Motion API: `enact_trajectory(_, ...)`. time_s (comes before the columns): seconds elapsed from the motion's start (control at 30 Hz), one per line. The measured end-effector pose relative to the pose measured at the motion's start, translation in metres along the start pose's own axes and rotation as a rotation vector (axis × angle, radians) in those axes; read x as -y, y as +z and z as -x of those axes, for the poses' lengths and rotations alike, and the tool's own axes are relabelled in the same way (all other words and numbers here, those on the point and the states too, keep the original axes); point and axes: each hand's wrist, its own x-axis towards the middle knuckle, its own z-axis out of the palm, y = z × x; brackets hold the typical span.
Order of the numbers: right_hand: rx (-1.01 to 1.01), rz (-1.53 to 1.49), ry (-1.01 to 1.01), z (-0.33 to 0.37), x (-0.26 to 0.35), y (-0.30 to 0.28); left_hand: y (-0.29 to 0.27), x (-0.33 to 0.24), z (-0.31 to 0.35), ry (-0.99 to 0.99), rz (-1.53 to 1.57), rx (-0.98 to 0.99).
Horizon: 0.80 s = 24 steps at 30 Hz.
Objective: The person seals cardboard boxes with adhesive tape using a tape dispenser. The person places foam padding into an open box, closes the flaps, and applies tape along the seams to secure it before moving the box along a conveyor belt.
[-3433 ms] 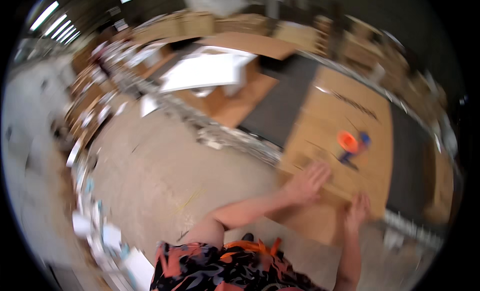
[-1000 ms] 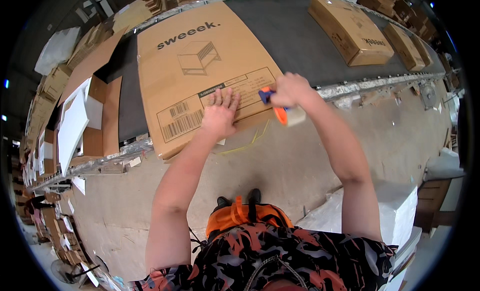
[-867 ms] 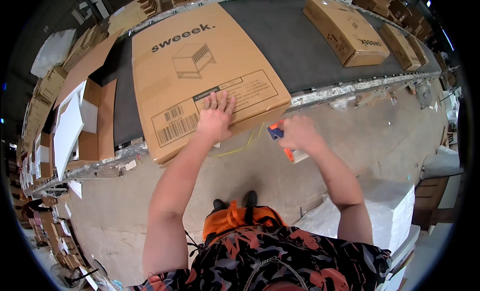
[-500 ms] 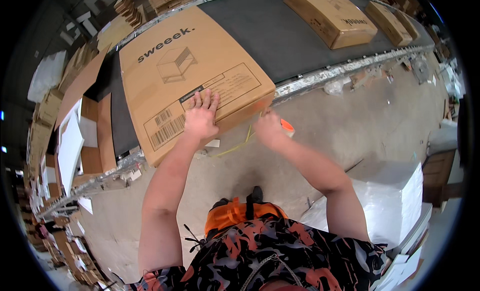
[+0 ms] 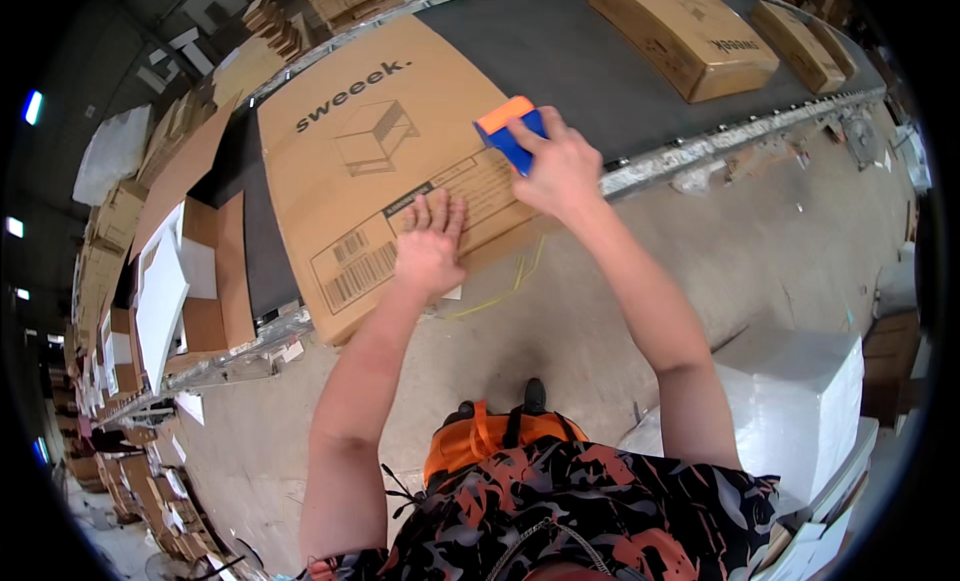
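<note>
A large flat cardboard box [image 5: 370, 91] with a line drawing of furniture and a printed label lies on the dark conveyor belt in front of me. My left hand [image 5: 431, 246] rests on its near part with the fingers spread, beside the barcode. Around a blue and orange tape dispenser [image 5: 513, 136] my right hand [image 5: 562, 171] is closed, at the box's right edge. Hand and dispenser cover part of that edge, so I cannot tell whether tape touches the cardboard.
Farther right on the conveyor belt [image 5: 510, 41] sit several closed boxes [image 5: 690, 41]. An open carton [image 5: 235, 271] with white panels stands at the left. The belt's metal rail [image 5: 690, 153] runs along the near side. A plastic-wrapped stack [image 5: 800, 411] is at my lower right.
My right hand has risen from below the box's near right corner to its right edge, bringing the tape dispenser into full view. My left hand stays flat on the box.
</note>
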Motion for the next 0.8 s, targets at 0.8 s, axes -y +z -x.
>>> enact_trajectory(0.8, -0.387, -0.659, 0.983, 0.207, 0.044, 0.153, -0.005, -0.007, -0.007, 0.032, -0.037, 0.014)
